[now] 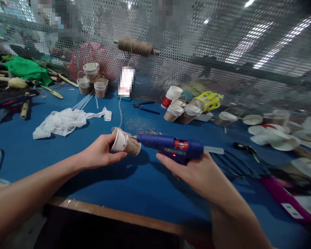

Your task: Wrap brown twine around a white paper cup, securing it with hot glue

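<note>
My left hand [106, 149] is closed around a white paper cup [118, 141], which lies tilted on its side above the table. Brown twine [133, 146] wraps the cup's base end, and a strand runs up from it toward the back. In my right hand [197, 169] is a blue glue gun [168, 144], its red light lit and a clear glue stick poking from the rear. The gun's nozzle meets or nearly touches the cup near the twine's edge; exact contact is too small to tell.
A twine spool [136, 47] hangs on the perforated metal screen. Crumpled white fabric [60, 122] lies left, with stacked twine-wrapped cups [91, 72] behind it. Pliers [146, 108] rest mid-table. More cups [175, 110] and yellow cord [210, 100] stand back right; a cable [233, 166] lies right.
</note>
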A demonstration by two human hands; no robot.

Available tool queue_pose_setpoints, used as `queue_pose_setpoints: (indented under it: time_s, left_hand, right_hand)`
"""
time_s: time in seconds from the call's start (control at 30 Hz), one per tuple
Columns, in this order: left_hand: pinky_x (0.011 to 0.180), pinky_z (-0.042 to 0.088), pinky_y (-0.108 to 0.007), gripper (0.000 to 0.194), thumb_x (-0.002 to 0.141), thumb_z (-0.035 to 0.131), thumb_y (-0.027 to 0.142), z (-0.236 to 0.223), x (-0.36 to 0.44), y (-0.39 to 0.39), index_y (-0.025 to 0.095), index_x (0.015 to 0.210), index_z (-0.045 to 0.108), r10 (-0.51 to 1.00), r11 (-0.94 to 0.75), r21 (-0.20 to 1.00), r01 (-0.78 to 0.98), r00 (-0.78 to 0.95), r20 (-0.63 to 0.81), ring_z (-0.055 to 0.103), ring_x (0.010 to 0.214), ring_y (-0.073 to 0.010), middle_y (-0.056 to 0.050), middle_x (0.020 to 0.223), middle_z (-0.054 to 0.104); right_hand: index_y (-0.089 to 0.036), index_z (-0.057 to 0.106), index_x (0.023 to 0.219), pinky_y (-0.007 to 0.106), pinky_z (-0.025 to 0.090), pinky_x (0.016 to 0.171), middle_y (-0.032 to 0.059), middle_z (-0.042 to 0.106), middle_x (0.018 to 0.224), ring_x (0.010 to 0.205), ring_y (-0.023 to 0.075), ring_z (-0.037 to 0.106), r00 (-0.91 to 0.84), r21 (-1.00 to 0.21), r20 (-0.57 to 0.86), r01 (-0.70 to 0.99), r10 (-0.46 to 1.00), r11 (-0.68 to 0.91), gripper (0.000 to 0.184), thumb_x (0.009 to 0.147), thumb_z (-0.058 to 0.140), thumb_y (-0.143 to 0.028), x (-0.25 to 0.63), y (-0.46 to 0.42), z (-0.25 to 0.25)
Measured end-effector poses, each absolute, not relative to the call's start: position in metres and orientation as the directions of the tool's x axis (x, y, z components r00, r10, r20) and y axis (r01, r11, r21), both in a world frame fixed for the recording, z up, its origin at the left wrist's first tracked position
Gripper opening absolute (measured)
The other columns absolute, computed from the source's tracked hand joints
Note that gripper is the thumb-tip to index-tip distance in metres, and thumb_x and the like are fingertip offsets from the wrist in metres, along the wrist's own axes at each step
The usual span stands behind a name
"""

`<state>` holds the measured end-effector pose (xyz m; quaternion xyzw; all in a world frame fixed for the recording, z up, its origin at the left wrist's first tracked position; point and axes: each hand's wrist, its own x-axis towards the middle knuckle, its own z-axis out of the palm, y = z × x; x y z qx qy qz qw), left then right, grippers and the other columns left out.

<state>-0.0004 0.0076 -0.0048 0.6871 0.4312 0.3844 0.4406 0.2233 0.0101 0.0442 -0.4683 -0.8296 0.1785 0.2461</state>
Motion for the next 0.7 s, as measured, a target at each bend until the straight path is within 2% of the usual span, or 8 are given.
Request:
queue_pose_setpoints:
  time_s: [0.17, 0.33, 0.43, 0.53, 0.7]
  left_hand:
    - [0.075, 0.047, -0.032, 0.041, 0.070, 0.060, 0.021, -0.006, -0.001, 0.009, 0.007, 0.108, 0.052, 0.938, -0.186, 0.959, 0.216, 0.330, 0.108, 0.058, 0.078, -0.0171, -0.011, 0.097, 0.062]
    - [0.071, 0.047, -0.027, 0.043, 0.070, 0.061, 0.020, -0.008, -0.001, 0.011, 0.009, 0.110, 0.051, 0.935, -0.183, 0.964, 0.191, 0.336, 0.111, 0.057, 0.075, -0.0148, -0.009, 0.096, 0.061]
    - [0.070, 0.047, -0.027, 0.043, 0.069, 0.061, 0.019, -0.008, -0.001, 0.011, 0.009, 0.109, 0.051, 0.936, -0.176, 0.966, 0.190, 0.337, 0.104, 0.057, 0.074, -0.0145, -0.009, 0.095, 0.061]
    - [0.070, 0.047, -0.026, 0.043, 0.068, 0.062, 0.019, -0.008, 0.000, 0.011, 0.008, 0.108, 0.051, 0.938, -0.158, 0.967, 0.199, 0.336, 0.084, 0.057, 0.074, -0.0145, -0.009, 0.094, 0.061]
    - [0.071, 0.047, -0.027, 0.042, 0.067, 0.062, 0.017, -0.008, 0.000, 0.011, 0.008, 0.107, 0.051, 0.936, -0.130, 0.973, 0.192, 0.346, 0.057, 0.058, 0.076, -0.0151, -0.009, 0.094, 0.061]
  right_hand:
    - [-0.025, 0.063, 0.075, 0.032, 0.049, 0.062, 0.0030, 0.065, 0.070, 0.064, 0.0192, 0.061, -0.457, -0.401, 0.315, 0.730, 0.832, 0.553, 0.014, 0.074, 0.054, -0.034, 0.221, 0.010, 0.045]
    - [-0.024, 0.067, 0.080, 0.034, 0.047, 0.065, 0.0057, 0.066, 0.071, 0.068, 0.0210, 0.060, -0.659, -0.131, 0.332, 0.676, 0.675, 0.725, 0.024, 0.080, 0.044, -0.030, 0.224, 0.014, 0.041]
    - [-0.023, 0.068, 0.082, 0.035, 0.046, 0.064, 0.0071, 0.066, 0.071, 0.070, 0.0224, 0.060, -0.716, -0.022, 0.343, 0.641, 0.608, 0.767, 0.029, 0.083, 0.039, -0.029, 0.226, 0.015, 0.037]
    - [-0.023, 0.068, 0.082, 0.035, 0.045, 0.060, 0.0060, 0.064, 0.065, 0.065, 0.0222, 0.060, -0.707, -0.033, 0.345, 0.648, 0.617, 0.761, 0.030, 0.083, 0.039, -0.030, 0.227, 0.014, 0.034]
    - [-0.023, 0.063, 0.084, 0.033, 0.047, 0.067, 0.0045, 0.066, 0.082, 0.076, 0.0214, 0.061, -0.583, -0.243, 0.354, 0.698, 0.731, 0.674, 0.019, 0.077, 0.051, -0.035, 0.225, 0.010, 0.032]
